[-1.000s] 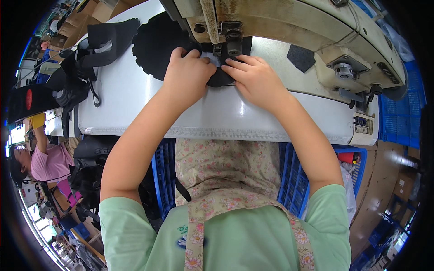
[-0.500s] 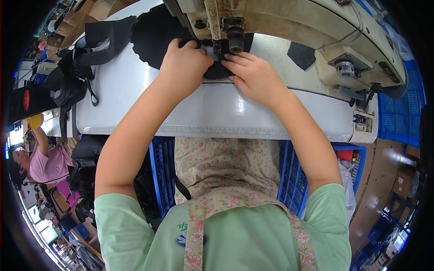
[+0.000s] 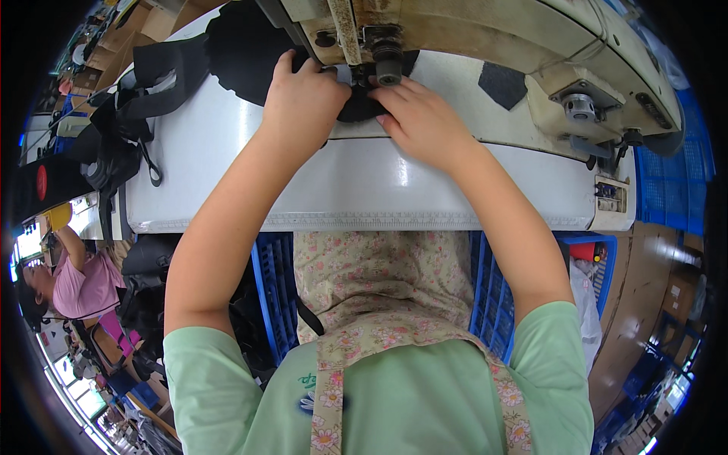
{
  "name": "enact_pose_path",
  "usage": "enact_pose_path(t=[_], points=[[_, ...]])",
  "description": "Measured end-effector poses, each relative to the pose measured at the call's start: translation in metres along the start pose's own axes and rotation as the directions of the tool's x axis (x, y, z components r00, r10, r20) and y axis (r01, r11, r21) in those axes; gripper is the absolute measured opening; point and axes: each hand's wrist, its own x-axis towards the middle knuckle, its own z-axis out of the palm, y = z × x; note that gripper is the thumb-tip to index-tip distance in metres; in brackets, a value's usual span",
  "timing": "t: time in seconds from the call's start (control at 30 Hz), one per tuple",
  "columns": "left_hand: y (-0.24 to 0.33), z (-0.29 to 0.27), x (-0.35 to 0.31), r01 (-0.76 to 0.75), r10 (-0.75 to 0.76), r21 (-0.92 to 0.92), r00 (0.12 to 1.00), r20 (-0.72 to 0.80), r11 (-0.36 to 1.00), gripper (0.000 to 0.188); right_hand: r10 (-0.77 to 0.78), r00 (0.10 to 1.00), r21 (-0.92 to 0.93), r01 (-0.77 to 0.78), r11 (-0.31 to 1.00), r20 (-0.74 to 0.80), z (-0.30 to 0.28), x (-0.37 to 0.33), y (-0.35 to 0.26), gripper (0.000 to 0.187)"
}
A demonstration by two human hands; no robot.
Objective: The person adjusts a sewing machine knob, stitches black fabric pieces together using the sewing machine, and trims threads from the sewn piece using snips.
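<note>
At the top centre, black fabric [image 3: 244, 57] with a wavy edge lies under the head of a sewing machine [image 3: 455, 26]. My left hand [image 3: 305, 95] is on the fabric just left of the needle area, its fingers bent and gripping the material; some fingertips are hidden. To the right of the presser area [image 3: 358, 74], my right hand [image 3: 415, 114] rests with fingers stretched out over the fabric, thumb apart and near its front edge. Exactly where the needle meets the fabric is too dark to make out.
A small black fabric piece [image 3: 502, 85] lies right on the white table [image 3: 364, 182]. Black straps and cut parts [image 3: 163, 76] are heaped at left. Blue crates [image 3: 274, 296] stand below the table edge. Farther left is another person in a pink top [image 3: 89, 284].
The fabric and my left hand sit slightly farther left and up in the picture. The whole view has shifted a little too. Both hands stay at the fabric.
</note>
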Motion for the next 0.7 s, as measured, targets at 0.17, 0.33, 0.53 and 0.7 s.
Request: enact_pose_path(t=[0.17, 0.33, 0.53, 0.7], points=[[0.003, 0.003, 0.000, 0.028, -0.028, 0.010, 0.999, -0.025, 1.000, 0.013, 0.047, 0.997, -0.003, -0.047, 0.999, 0.054, -0.002, 0.002, -0.001, 0.033], [0.006, 0.004, 0.001, 0.044, -0.042, 0.050, 0.998, -0.035, 0.998, 0.016, 0.043, 0.998, -0.017, -0.043, 0.999, 0.035, 0.001, 0.003, 0.003, 0.034], [0.007, 0.005, 0.001, 0.050, -0.052, 0.065, 0.998, 0.019, 0.997, 0.017, 0.071, 0.995, 0.019, -0.073, 0.997, 0.070, 0.000, 0.003, 0.005, 0.035], [0.013, 0.012, -0.006, 0.009, 0.007, 0.079, 0.977, -0.212, 0.997, 0.013, 0.057, 0.997, 0.053, -0.060, 0.997, 0.050, 0.003, 0.002, 0.010, 0.034]])
